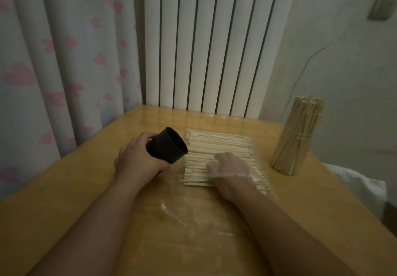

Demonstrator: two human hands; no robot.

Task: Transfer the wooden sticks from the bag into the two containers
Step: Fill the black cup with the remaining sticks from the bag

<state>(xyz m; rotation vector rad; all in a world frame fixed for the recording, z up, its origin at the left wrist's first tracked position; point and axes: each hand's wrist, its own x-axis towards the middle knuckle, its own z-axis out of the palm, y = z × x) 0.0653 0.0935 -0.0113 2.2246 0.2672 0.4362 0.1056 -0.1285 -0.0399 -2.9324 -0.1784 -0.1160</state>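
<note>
Wooden sticks [217,144] flat in clear bag [182,211] on table [64,200]: gather small aligned bunch under flat, relaxed right hand [227,170], keep black cup [167,144] gripped tilted in left hand [137,159], mouth facing stick ends, slide in slowly.

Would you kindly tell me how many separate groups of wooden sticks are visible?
2: a flat pile under the right hand, and an upright bundle standing further right. Others may be hidden.
</note>
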